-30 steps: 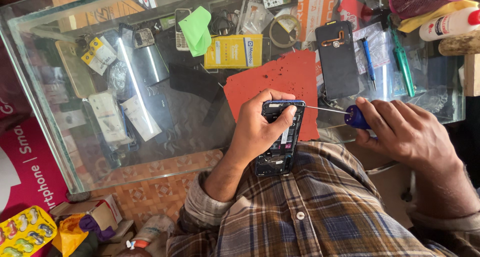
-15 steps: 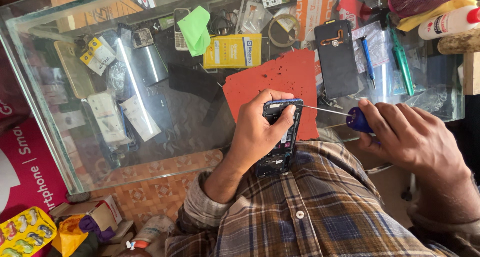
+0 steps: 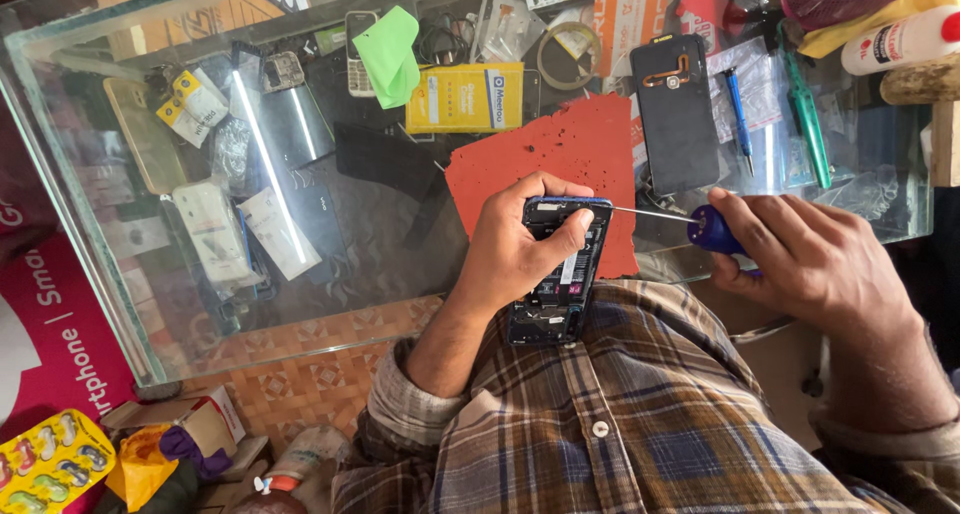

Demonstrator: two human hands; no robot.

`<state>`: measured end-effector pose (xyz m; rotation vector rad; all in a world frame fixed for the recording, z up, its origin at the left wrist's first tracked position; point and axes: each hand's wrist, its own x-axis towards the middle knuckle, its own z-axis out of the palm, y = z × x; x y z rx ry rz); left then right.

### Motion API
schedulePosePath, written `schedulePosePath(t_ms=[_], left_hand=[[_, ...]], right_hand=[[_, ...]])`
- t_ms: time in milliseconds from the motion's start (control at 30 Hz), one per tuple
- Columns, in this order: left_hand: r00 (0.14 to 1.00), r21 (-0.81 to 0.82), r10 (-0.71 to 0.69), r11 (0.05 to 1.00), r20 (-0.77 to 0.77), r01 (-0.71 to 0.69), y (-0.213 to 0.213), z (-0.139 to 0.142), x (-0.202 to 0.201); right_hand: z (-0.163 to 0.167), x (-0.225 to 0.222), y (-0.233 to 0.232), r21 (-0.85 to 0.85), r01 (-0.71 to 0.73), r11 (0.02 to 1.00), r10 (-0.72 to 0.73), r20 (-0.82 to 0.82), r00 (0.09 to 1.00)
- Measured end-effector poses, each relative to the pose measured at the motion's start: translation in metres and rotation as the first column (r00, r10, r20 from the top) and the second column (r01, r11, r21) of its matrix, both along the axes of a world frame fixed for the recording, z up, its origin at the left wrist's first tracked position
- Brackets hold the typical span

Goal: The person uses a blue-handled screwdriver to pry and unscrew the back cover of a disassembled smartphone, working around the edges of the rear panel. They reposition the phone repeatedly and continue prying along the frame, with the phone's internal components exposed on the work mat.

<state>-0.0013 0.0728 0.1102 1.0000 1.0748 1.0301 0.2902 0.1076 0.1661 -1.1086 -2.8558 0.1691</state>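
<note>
While the left hand (image 3: pixel 515 249) wraps around an opened phone (image 3: pixel 556 274), its fingers curl over the top edge and the thumb lies across the exposed internals, so the grip is fully closed on the device. The phone has its back cover off, showing dark circuitry and a pale strip down the middle; its lower end rests against the person's plaid shirt (image 3: pixel 640 424), and its upper end overlaps the near edge of a red mat (image 3: pixel 560 159). The right hand (image 3: pixel 810 264) is closed around the blue handle of a small screwdriver (image 3: pixel 712 229), held between thumb and fingers. The thin metal shaft runs leftward from the handle, nearly level, and its tip meets the upper right corner of the phone, just beside the left thumb.

The red mat lies on a glass counter (image 3: pixel 330 274), whose top shows items stored beneath it. Beyond the mat sit a yellow box (image 3: pixel 465 98) and a folded green cloth (image 3: pixel 388 54). To the right of the mat lies a dark phone back panel (image 3: pixel 676 114), with a blue pen (image 3: pixel 738 114) and green tweezers (image 3: pixel 806 119) further right. A white bottle (image 3: pixel 900 39) lies at the far right corner. Below the counter, at lower left, a yellow blister pack (image 3: pixel 48 459) sits on the floor
</note>
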Motion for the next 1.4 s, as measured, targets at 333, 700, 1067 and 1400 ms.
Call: schedulePosePath(t_ms=[333, 700, 1067, 1400], left_hand=[[0.998, 0.012, -0.064, 0.998, 0.004, 0.064, 0.007, -0.006, 0.006], [0.997, 0.049, -0.055, 0.997, -0.052, 0.058, 0.005, -0.001, 0.005], [0.999, 0.009, -0.05, 0.999, 0.001, 0.05, 0.003, 0.001, 0.007], [0.998, -0.007, -0.064, 0.998, -0.022, 0.064, 0.006, 0.003, 0.006]], right_hand=[[-0.001, -0.004, 0.009, 0.028, -0.061, 0.998, 0.062, -0.045, 0.997], [-0.003, -0.006, 0.006, 0.024, -0.035, 0.999, 0.035, -0.028, 0.999], [0.001, -0.005, 0.007, 0.004, -0.037, 0.999, 0.037, -0.02, 0.999], [0.005, -0.004, 0.012, 0.002, -0.062, 0.998, 0.062, -0.016, 0.998]])
